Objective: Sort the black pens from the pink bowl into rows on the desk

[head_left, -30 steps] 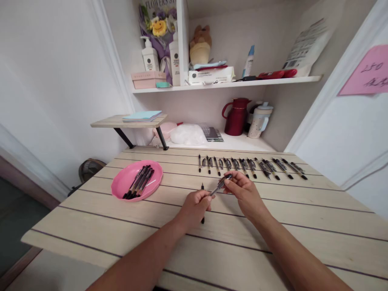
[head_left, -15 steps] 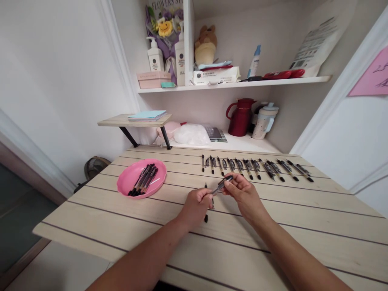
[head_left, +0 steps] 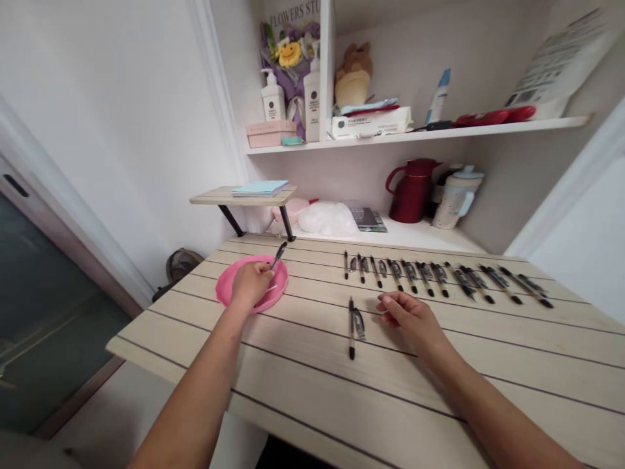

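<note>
My left hand (head_left: 251,284) is over the pink plate (head_left: 222,284), its fingers closed on a pen (head_left: 278,255) with a black cap that sticks up past the plate's far right rim. The hand hides most of what lies in the plate; a thin white stick (head_left: 266,289) shows beside it. My right hand (head_left: 407,316) hovers above the table, fingers loosely bent, with nothing visible in it. Left of that hand lies an uncapped pen (head_left: 351,329), black-ended and pointing away from me, with a clear and black cap piece (head_left: 359,324) alongside.
Several pens and cap pieces (head_left: 424,279) form a row across the back right of the slatted table (head_left: 303,365). Behind are a small raised stand (head_left: 219,195), a white plastic bag (head_left: 327,218), a red jug (head_left: 413,190) and a light tumbler (head_left: 456,198) below a loaded shelf (head_left: 488,133).
My hands, together on a pen before, have separated. The left has moved to the pink plate and grips a pen there; the right has come away from the pen. The view has turned left.
</note>
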A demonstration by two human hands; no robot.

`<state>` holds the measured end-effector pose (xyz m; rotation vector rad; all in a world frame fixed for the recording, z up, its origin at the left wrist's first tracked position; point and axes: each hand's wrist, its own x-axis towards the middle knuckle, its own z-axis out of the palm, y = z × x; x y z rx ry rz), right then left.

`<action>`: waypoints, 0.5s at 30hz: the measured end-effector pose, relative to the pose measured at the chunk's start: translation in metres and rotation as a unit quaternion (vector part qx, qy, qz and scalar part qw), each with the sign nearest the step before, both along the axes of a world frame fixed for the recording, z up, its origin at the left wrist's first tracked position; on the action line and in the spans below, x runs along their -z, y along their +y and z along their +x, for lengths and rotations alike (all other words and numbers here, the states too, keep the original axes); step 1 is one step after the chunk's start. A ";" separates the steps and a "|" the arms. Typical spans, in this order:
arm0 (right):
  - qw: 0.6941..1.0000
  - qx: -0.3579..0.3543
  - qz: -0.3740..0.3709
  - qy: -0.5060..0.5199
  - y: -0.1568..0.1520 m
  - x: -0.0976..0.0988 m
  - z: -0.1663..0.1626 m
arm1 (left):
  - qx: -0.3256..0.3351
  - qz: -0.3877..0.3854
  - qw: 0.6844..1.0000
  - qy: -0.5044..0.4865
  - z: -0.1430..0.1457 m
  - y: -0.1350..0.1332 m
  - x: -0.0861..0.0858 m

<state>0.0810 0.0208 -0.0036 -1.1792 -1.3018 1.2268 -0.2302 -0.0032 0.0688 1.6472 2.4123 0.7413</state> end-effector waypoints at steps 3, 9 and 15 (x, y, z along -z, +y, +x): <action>1.000 -0.006 -0.005 -0.022 0.003 0.008 -0.001 | -0.054 -0.041 0.996 0.051 -0.024 -0.007 0.000; 0.999 -0.011 -0.008 -0.044 0.005 0.015 -0.002 | -0.086 -0.081 0.989 0.093 -0.034 -0.010 0.009; 0.999 -0.005 -0.008 -0.040 0.008 0.018 -0.001 | -0.108 -0.099 0.982 0.122 -0.033 -0.006 0.012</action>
